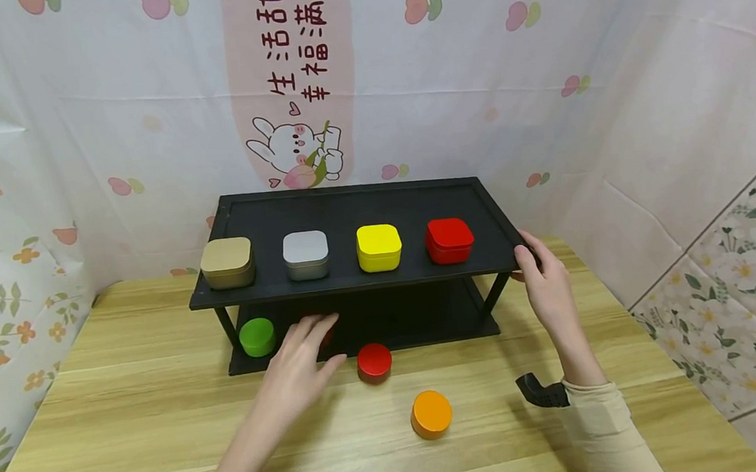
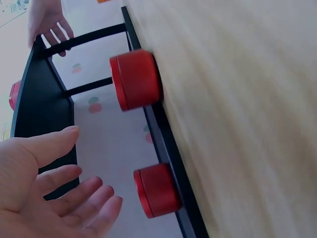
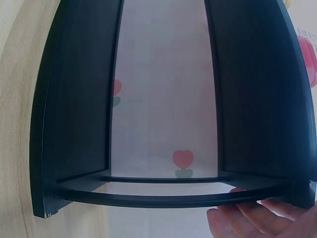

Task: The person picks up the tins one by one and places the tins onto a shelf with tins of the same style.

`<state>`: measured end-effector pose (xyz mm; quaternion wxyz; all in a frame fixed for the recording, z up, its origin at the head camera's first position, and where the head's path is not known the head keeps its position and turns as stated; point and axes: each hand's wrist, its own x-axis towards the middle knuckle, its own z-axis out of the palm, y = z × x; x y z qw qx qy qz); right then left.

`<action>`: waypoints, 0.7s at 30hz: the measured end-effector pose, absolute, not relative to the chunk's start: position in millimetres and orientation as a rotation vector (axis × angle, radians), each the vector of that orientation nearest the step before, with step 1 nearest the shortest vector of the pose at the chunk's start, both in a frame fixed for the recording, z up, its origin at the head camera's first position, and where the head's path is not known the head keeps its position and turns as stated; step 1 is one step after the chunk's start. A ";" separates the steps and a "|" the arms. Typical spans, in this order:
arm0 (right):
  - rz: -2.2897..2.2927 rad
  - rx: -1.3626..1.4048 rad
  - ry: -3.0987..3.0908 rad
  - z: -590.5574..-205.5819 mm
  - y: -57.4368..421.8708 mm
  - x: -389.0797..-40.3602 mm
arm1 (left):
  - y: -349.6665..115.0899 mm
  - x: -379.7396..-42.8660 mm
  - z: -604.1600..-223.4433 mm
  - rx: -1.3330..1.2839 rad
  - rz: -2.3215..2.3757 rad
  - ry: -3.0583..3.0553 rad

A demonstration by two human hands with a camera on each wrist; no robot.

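Note:
My right hand (image 1: pixel 546 280) grips the right front corner of a two-tier black shelf (image 1: pixel 348 208), thumb on top and fingers underneath, as the right wrist view also shows. In front of the lower tier, my left hand (image 1: pixel 297 361) holds nothing, its fingers spread and relaxed. Partly hidden behind it is a red tin (image 2: pixel 156 189) on the lower tier. Another red round tin (image 1: pixel 374 363) stands at the shelf's front edge, to the right of that hand. To its left, a green round tin (image 1: pixel 258 337) sits on the lower tier.
Square tins in gold (image 1: pixel 227 263), silver (image 1: pixel 306 256), yellow (image 1: pixel 379 248) and red (image 1: pixel 450 241) line the upper tier's front. An orange round tin (image 1: pixel 432 415) stands on the wooden table (image 1: pixel 128 412). A patterned cloth (image 1: pixel 135 122) hangs behind the shelf.

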<state>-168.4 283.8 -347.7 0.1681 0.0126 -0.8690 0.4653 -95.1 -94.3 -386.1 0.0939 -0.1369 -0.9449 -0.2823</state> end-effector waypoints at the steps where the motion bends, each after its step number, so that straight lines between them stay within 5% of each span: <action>1: 1.324 0.036 -2.470 -347.6 283.8 -168.4 | -92.8 -93.8 -386.7 -0.412 -0.840 -2.796; 21: 1.372 0.031 -2.476 -346.6 284.0 -169.3 | -67.8 -77.3 -398.0 -0.495 -0.912 -2.815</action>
